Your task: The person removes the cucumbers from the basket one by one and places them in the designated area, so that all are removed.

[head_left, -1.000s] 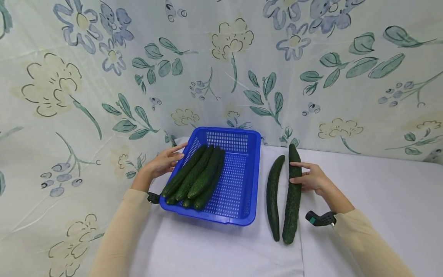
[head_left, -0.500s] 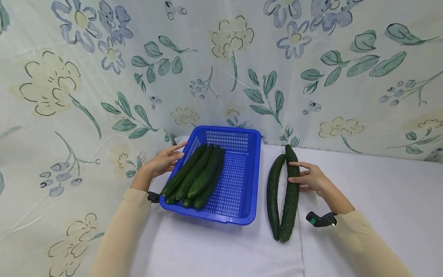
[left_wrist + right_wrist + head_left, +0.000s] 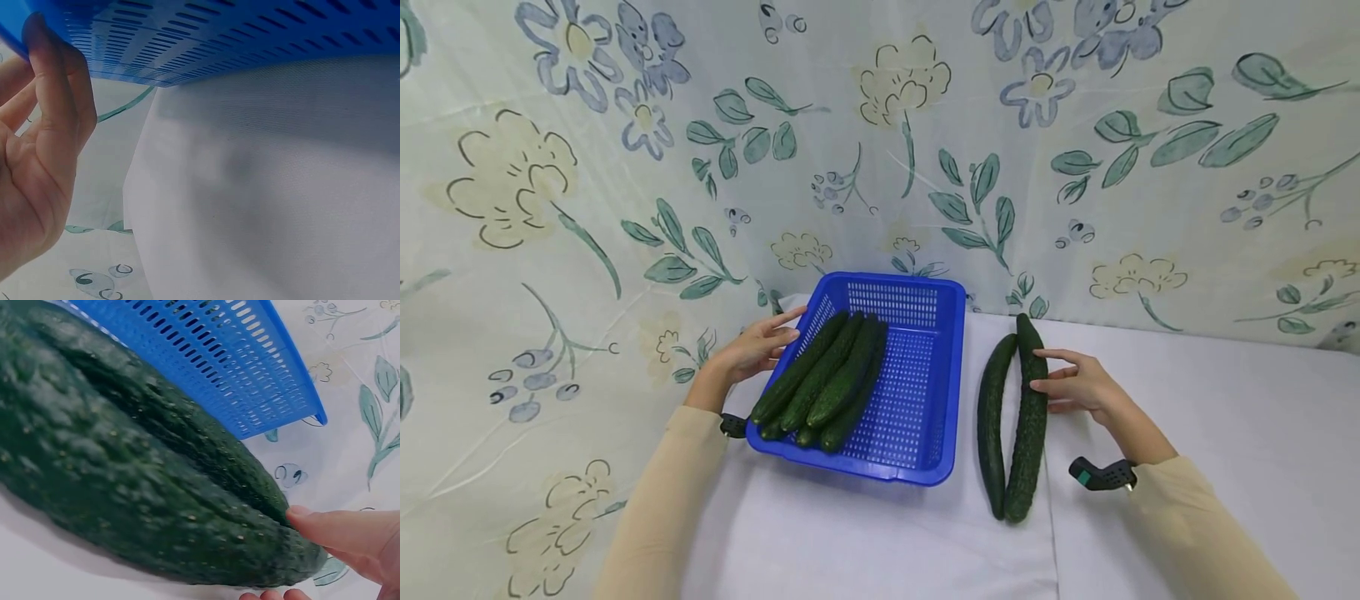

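Observation:
A blue basket (image 3: 946, 400) holds several dark green cucumbers (image 3: 831, 375) side by side along its left half. At its left rim is my left hand (image 3: 748, 354), fingers loosely extended and touching the edge; the left wrist view has these fingers (image 3: 56, 94) against the basket's outer wall (image 3: 206, 37). Right of the basket lie a curved cucumber (image 3: 991, 425) and a thicker cucumber (image 3: 1028, 433), their ends close together. Loosely spread, my right hand (image 3: 1078, 385) rests its fingertips on the thicker one's upper part. In the right wrist view the thumb (image 3: 337, 528) touches the cucumber (image 3: 156, 500).
White cloth (image 3: 880, 533) covers the table. A flower-printed cloth (image 3: 865, 192) hangs behind and down the left side. A seam or fold runs in the table cloth just right of the thicker cucumber.
The thicker cucumber has shifted left, towards the curved one, with my right hand on it. Since then my right hand has drawn back slightly to the right. My left hand and the basket have stayed put.

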### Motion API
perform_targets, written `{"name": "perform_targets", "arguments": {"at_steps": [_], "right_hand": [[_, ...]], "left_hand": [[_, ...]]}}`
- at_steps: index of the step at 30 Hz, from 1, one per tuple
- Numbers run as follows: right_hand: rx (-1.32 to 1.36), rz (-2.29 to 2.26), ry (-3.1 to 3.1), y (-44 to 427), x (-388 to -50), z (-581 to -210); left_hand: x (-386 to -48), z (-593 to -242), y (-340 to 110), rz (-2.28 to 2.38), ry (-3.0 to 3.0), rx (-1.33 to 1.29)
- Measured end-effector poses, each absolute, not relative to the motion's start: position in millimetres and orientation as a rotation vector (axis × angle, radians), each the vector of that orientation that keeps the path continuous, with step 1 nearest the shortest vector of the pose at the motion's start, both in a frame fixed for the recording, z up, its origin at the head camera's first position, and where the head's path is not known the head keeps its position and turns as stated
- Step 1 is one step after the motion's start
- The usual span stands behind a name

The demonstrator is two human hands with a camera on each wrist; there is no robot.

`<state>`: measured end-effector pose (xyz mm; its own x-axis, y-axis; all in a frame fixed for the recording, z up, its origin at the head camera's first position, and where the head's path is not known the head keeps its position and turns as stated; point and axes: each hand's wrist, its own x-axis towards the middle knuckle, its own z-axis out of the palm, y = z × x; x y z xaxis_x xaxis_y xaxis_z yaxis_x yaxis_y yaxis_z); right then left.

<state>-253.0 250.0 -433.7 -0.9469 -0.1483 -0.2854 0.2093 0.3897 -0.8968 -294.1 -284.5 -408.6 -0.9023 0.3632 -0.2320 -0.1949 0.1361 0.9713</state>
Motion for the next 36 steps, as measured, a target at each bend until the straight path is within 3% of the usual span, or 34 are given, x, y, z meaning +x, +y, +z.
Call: {"name": "perform_targets", "arguments": {"at_steps": [11, 36], "right_hand": [[-0.013, -1.617, 2.38, 253.2, -256.9, -406.8], [-0.215, -1.779, 2.245, 202.1, -264.1, -351.8]], "left_hand": [[-293.8, -407.6, -283.4, 1.816, 2.007, 0.161], [-293.4, -408.6, -284.1, 1.804, 2.024, 0.165]]}}
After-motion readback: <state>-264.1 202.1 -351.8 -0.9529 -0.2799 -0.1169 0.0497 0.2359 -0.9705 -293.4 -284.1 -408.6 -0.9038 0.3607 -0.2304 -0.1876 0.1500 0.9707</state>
